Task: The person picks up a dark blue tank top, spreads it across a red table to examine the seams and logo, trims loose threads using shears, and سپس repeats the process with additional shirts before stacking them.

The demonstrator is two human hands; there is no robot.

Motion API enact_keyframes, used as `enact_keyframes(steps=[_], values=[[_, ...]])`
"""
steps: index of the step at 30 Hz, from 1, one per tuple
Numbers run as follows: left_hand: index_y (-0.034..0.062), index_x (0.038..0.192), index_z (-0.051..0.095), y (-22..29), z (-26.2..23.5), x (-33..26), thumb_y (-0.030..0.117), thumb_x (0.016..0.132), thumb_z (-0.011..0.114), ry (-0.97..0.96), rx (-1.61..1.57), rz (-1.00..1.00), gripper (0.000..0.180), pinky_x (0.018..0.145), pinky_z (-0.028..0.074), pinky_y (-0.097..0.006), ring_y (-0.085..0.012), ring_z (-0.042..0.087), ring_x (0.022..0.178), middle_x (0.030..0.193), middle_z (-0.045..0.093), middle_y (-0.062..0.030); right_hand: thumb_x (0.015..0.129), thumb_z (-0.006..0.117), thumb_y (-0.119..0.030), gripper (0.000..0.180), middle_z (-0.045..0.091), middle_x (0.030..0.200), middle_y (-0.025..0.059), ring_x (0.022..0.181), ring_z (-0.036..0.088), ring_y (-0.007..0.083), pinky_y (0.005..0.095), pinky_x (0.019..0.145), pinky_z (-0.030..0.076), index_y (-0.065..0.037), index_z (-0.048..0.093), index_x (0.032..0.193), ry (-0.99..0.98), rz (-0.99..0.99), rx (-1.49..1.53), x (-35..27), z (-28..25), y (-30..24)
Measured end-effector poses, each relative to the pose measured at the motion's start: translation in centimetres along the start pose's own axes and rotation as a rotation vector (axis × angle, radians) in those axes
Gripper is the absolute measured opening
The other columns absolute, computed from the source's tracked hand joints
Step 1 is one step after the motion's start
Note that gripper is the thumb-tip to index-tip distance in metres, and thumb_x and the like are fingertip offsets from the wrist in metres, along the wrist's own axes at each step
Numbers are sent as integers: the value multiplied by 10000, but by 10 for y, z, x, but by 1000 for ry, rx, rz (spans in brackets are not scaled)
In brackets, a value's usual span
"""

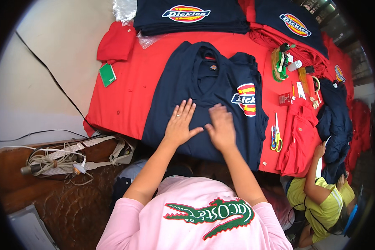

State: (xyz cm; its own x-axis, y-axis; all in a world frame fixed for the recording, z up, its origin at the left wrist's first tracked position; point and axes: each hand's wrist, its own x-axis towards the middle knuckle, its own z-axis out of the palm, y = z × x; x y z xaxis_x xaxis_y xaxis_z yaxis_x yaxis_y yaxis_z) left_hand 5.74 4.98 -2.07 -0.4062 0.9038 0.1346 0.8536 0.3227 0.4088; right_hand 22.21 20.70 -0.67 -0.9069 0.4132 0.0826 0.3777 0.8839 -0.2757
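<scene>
A navy V-neck shirt [171, 89] lies spread on the red cloth-covered table [125, 98], its collar toward the far side. A red, yellow and white printed emblem shows at its right, partly tucked into a fold. Flat on the shirt's middle rests my left hand [180, 123], fingers stretched and a ring on one. Beside it, my right hand [221, 127] is over the cloth with fingers extended, slightly smeared by motion; whether it presses the fabric I cannot tell. Neither hand grips anything.
Folded navy shirts [187, 27] are stacked at the back. On the right are scissors [276, 135], a green tape dispenser [280, 64] and folded red garments [298, 139]. A green booklet [107, 75] lies left. Coiled cords [50, 160] sit lower left. A person in yellow [321, 196] handles navy cloth.
</scene>
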Motion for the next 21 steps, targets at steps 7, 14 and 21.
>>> enact_keyframes(steps=[7,14,21], values=[[73,1686,321,-22,-5,15,659,984,597,6,239,-139,955,1292,175,-641,-384,184,1641,1780,240,-105,1043,618,-449,745,317,1742,167,1609,302,350,523,1280,285,-122,380,1669,130,244,-86,-5,-8,65],[56,1674,342,-15,-9,24,596,992,624,-38,187,-148,915,1284,172,-654,-399,189,1638,1773,260,-114,1033,625,-430,735,336,1729,185,1602,316,367,526,1276,287,-114,398,1658,126,251,-85,-4,-11,69],[35,1666,349,-19,-15,19,517,991,645,-68,152,-194,881,1286,131,-658,-410,163,1644,1780,243,-131,992,691,-319,671,424,1662,230,1546,397,395,519,1267,304,-80,493,1587,127,246,-1,0,-21,70]])
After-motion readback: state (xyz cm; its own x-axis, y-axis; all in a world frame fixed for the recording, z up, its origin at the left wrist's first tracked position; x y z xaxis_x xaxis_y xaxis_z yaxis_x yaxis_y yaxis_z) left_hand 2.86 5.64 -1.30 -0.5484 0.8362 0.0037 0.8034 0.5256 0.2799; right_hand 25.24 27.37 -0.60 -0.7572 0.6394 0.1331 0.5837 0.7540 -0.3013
